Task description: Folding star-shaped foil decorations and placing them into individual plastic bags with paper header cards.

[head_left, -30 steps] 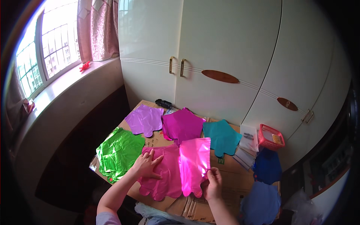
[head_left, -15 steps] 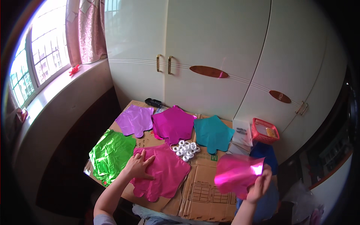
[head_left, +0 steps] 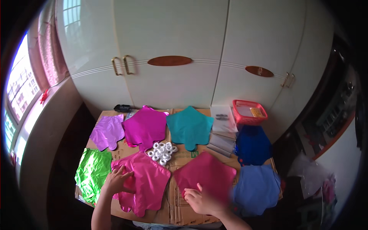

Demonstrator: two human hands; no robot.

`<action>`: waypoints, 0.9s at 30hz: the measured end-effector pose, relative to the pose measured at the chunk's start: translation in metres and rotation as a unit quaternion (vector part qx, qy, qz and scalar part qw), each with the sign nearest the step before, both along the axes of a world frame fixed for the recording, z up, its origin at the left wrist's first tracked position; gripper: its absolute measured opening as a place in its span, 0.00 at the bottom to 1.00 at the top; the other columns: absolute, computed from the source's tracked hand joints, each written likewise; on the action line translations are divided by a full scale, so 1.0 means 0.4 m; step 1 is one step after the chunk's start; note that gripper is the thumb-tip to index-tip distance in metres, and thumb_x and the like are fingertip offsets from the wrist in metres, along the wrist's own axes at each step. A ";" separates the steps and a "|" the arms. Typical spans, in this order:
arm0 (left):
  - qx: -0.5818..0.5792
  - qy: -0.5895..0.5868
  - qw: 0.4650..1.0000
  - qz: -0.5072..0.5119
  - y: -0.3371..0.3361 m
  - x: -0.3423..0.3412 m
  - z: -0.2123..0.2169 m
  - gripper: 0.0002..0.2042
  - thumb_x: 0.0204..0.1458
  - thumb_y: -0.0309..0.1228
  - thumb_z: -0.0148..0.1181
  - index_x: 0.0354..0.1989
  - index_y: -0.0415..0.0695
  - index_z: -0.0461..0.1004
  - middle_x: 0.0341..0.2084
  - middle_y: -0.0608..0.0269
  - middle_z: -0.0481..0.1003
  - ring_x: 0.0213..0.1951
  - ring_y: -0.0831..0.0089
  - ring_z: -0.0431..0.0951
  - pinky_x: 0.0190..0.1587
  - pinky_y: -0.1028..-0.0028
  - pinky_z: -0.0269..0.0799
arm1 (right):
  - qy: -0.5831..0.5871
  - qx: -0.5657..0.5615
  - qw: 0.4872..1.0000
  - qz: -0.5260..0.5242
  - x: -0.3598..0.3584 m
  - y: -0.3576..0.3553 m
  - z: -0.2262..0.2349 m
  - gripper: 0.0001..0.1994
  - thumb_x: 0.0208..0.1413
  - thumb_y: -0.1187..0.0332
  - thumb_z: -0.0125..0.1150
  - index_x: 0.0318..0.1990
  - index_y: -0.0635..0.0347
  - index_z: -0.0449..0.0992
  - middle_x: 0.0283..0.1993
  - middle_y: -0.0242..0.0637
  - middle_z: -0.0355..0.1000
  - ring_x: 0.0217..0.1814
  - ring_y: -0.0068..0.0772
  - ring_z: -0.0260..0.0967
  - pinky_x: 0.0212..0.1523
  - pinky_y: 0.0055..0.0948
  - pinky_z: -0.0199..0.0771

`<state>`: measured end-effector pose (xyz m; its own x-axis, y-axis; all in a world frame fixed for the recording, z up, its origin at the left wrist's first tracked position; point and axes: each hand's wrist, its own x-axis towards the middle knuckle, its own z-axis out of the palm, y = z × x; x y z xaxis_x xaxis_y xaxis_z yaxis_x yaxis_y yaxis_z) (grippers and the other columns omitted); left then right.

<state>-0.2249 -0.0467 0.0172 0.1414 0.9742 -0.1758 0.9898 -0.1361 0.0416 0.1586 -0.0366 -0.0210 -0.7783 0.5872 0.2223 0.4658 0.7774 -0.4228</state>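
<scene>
My left hand (head_left: 117, 181) lies with spread fingers on the left side of a stack of flat pink star-shaped foil balloons (head_left: 151, 186). To the right, my right hand (head_left: 202, 201) rests over the lower part of another flat foil star, a darker pink balloon (head_left: 207, 168) on the cardboard. Its index finger is stretched out and the other fingers are slightly bent apart; that balloon's lower right edge is blurred. A pile of white ribbon rolls (head_left: 162, 152) sits above and between the hands. A crinkled green foil balloon (head_left: 92, 172) lies beside my left wrist.
Around the cardboard-covered table (head_left: 153, 216) lie lilac (head_left: 107, 131), purple (head_left: 145, 126), teal (head_left: 190, 126), dark blue (head_left: 253, 145) and light blue (head_left: 257, 189) foil balloons. Grey sheets (head_left: 221, 144) and a red basket (head_left: 250, 119) stand at the back right, before a white cabinet (head_left: 172, 86).
My right hand has brought the pink foil balloon down and left, from held up at the right to flat on the cardboard. The left hand stays on its pink stack. The view has turned right.
</scene>
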 end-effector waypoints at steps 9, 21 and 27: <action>0.105 -0.074 0.968 -0.216 0.078 0.279 0.072 0.25 0.50 0.47 0.60 0.54 0.46 0.71 0.56 0.55 0.68 0.58 0.60 0.68 0.56 0.59 0.64 | 0.020 0.033 0.998 -0.042 0.014 -0.035 0.009 0.13 0.55 0.64 0.55 0.44 0.61 0.68 0.52 0.44 0.63 0.63 0.42 0.60 0.59 0.59 0.60; 0.100 -0.158 0.857 -0.480 0.212 0.644 -0.011 0.26 0.49 0.45 0.60 0.53 0.42 0.71 0.56 0.52 0.68 0.61 0.58 0.64 0.59 0.60 0.62 | -0.103 0.055 0.896 -0.429 0.393 -0.167 0.047 0.17 0.48 0.63 0.65 0.44 0.62 0.74 0.53 0.43 0.70 0.57 0.44 0.67 0.52 0.39 0.71; 0.119 -0.197 0.825 -0.515 0.209 0.784 -0.049 0.23 0.48 0.39 0.59 0.52 0.41 0.71 0.57 0.54 0.66 0.62 0.60 0.63 0.59 0.61 0.61 | 0.037 0.100 0.875 -0.472 0.368 -0.154 -0.022 0.05 0.48 0.71 0.64 0.33 0.60 0.77 0.36 0.37 0.78 0.41 0.39 0.76 0.41 0.34 0.77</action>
<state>0.0885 0.0368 -0.0025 0.9171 0.3009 0.2616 0.2587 -0.9483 0.1838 0.3058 -0.0984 -0.0298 0.0544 0.9043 0.4235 0.9175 0.1220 -0.3785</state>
